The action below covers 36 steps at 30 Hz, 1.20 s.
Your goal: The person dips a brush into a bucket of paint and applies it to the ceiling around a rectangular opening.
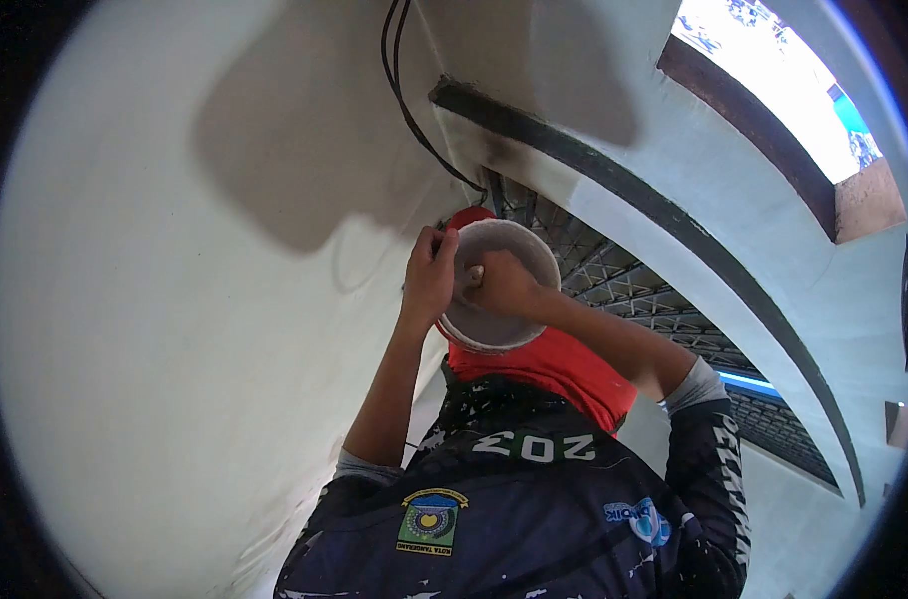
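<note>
A whitish bucket (pixel 514 238) with a pale, coated inside is tilted so that its mouth faces me. My left hand (pixel 432 272) grips its left rim, with the fingers closed over the edge. Inside the mouth, my right hand (pixel 504 285) is curled with the fingers closed. A small pale piece shows at its fingertips, too little of it to name. What lies at the bottom of the bucket is mostly hidden by that hand. Behind the upper rim a red object (pixel 471 216) partly shows.
A pale wall (pixel 174 349) rises close on the left, with black cables (pixel 406 112) hanging down it. To the right runs a dark curved edge (pixel 653 195) with a metal lattice (pixel 613 275) below. A bright opening (pixel 763 75) is at upper right.
</note>
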Each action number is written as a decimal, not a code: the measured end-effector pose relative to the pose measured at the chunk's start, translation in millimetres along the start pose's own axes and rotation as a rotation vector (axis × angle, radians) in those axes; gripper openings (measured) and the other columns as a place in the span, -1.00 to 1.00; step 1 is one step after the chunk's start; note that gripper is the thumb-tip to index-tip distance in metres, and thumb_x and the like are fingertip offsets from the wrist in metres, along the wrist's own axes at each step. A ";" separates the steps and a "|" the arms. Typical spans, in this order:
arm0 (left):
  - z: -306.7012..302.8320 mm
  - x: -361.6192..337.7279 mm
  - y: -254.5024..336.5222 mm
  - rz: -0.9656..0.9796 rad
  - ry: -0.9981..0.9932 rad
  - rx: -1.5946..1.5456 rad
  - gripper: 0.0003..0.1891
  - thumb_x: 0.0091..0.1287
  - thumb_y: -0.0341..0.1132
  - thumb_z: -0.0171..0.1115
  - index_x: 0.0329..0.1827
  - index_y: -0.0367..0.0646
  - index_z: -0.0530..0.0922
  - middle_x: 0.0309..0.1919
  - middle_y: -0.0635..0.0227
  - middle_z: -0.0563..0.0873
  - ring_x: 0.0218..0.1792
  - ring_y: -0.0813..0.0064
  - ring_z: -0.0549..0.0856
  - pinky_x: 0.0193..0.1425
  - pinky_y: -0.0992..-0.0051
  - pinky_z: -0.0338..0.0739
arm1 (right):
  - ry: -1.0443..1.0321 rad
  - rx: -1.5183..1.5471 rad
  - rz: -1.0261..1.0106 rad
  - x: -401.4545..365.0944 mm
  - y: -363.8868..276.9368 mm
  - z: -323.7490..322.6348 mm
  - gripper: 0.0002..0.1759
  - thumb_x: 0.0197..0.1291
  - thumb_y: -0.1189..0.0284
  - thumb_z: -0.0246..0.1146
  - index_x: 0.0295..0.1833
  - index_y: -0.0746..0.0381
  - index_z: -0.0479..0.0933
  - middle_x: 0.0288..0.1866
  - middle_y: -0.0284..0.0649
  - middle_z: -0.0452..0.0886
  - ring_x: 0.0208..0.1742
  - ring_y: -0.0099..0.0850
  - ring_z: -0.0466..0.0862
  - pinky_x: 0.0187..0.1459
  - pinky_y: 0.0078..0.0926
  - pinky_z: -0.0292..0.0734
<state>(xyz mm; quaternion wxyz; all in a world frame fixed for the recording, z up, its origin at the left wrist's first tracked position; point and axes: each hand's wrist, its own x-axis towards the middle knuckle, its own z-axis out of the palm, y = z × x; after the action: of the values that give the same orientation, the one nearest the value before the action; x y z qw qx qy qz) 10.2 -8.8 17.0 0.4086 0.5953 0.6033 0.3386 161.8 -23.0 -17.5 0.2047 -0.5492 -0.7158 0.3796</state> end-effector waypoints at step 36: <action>1.9 5.6 -3.6 0.036 0.031 -0.030 -0.64 0.52 -0.07 0.11 -0.22 -0.26 0.46 -0.44 0.25 0.52 -0.36 0.44 0.49 -0.18 0.37 0.45 | 0.374 1.490 0.420 -98.6 82.0 -70.8 -0.76 0.41 0.29 0.24 -0.01 0.25 0.51 -0.28 -0.29 0.69 -0.38 -0.46 0.68 -0.38 -0.49 0.58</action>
<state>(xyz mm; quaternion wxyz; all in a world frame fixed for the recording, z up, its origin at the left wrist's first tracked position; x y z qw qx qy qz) 10.5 -3.5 12.5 0.4020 0.5944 0.5937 0.3643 294.6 -84.3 -23.8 0.5588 -0.4459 -0.1090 0.6906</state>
